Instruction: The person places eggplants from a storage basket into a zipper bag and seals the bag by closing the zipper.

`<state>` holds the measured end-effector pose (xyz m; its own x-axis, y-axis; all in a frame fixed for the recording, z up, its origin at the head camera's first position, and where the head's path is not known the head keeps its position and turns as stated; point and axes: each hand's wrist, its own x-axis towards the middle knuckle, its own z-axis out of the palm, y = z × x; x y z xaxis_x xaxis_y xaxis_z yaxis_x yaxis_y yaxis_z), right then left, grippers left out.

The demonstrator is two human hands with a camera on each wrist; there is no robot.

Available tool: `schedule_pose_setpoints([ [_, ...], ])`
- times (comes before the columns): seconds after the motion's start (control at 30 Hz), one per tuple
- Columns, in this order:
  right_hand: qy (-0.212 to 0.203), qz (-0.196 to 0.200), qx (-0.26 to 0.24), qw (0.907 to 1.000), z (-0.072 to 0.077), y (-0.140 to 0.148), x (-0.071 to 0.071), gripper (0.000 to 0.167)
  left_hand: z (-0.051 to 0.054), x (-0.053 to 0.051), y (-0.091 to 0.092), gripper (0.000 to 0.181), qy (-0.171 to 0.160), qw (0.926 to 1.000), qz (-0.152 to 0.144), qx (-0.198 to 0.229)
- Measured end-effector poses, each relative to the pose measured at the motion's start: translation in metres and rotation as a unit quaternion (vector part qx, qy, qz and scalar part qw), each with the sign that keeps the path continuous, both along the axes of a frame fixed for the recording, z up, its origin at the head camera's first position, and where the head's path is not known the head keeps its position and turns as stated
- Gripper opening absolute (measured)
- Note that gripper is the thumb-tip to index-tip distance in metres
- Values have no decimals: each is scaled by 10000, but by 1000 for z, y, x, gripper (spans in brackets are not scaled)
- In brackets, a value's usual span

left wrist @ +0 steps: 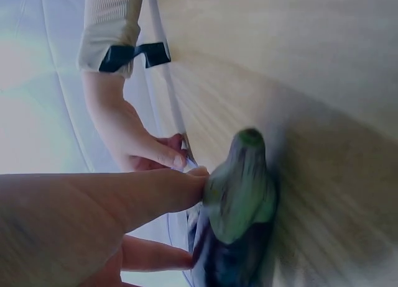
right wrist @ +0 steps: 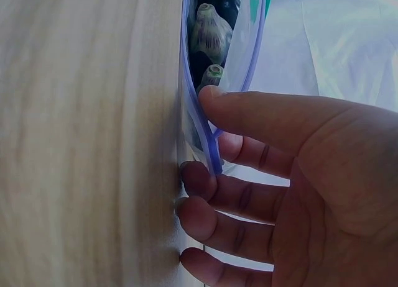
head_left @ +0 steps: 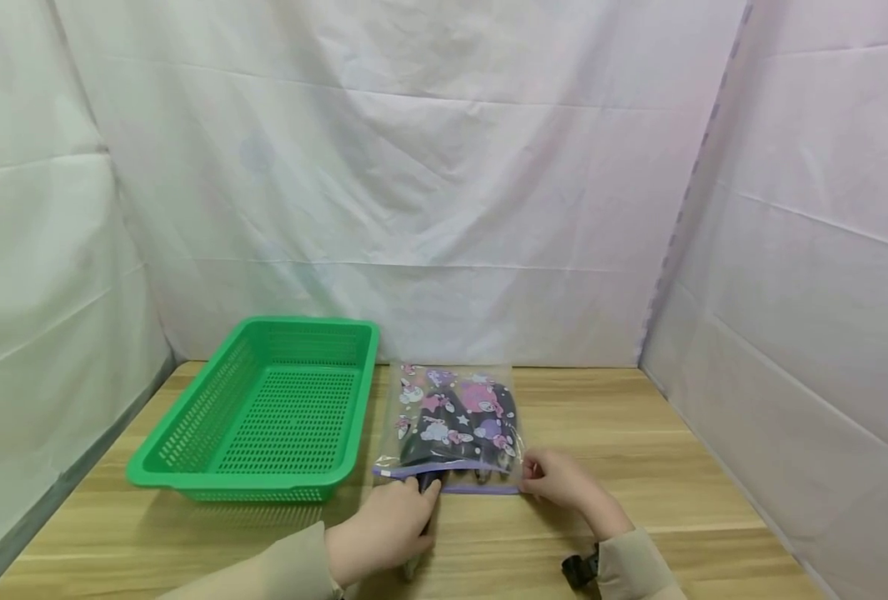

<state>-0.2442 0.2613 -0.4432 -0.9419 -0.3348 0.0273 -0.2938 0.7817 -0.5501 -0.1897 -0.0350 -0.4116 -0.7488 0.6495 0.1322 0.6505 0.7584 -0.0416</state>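
A clear zip bag (head_left: pixel 406 417) printed with pink and purple cartoon figures lies on the table, its purple-edged mouth towards me. Dark eggplants fill its inside; the green-and-purple stem ends of two eggplants (right wrist: pixel 211 38) show through the mouth in the right wrist view. My left hand (head_left: pixel 387 525) holds another eggplant (left wrist: pixel 239 200) between thumb and fingers, its dark body reaching in at the bag's mouth and its stem end towards me. At the mouth's right corner, my right hand (head_left: pixel 564 483) pinches the purple edge between thumb and fingers, keeping the mouth apart.
To the left of the bag stands a green plastic basket (head_left: pixel 364 400) with a perforated bottom and nothing in it. White cloth (head_left: pixel 413 183) hangs behind and at both sides of the wooden table (head_left: pixel 601 417). A black strap device (head_left: pixel 581 571) sits at my right wrist.
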Motion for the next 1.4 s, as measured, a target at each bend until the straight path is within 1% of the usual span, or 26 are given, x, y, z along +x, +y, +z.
schedule_pose_setpoints([
  [0.1,16,-21,6,10000,-1,0,1,21,-2,6,-2,66,-49,10000,16,14],
  [0.23,-5,-25,10,10000,-2,1,2,21,-5,12,-5,64,-27,9999,-93,89],
  [0.3,-15,-27,-17,10000,-2,0,2,21,-7,15,-6,62,86,9997,-204,131],
  [0.43,-27,-17,-79,10000,-2,0,3,21,-9,21,-9,62,184,9990,-377,179],
  [0.47,-34,-10,-97,9999,-1,0,3,21,-10,22,-9,62,227,9988,-403,161],
  [0.57,-30,10,-96,9999,-1,0,3,20,-12,24,-9,66,195,9989,-404,146],
  [0.8,-38,3,-46,10000,0,2,0,19,-17,24,-8,68,256,9988,-399,97],
  [0.9,-11,57,-87,9999,1,2,0,19,-16,24,-8,73,206,9989,-414,-63],
  [0.97,-5,95,-94,9999,1,2,0,19,-12,26,-9,76,149,9988,-421,-214],
  [1.1,-28,131,-144,9998,1,1,0,19,-10,26,-9,75,302,9979,-477,-310],
  [1.23,-26,106,-145,9998,2,1,-1,19,-11,21,-8,74,336,9975,-544,-285],
  [1.33,-12,93,-106,9999,1,1,-1,19,-12,15,-9,80,164,9979,-573,-266],
  [1.4,-15,100,-96,9999,0,0,0,19,-14,13,-10,87,119,9979,-595,-245],
])
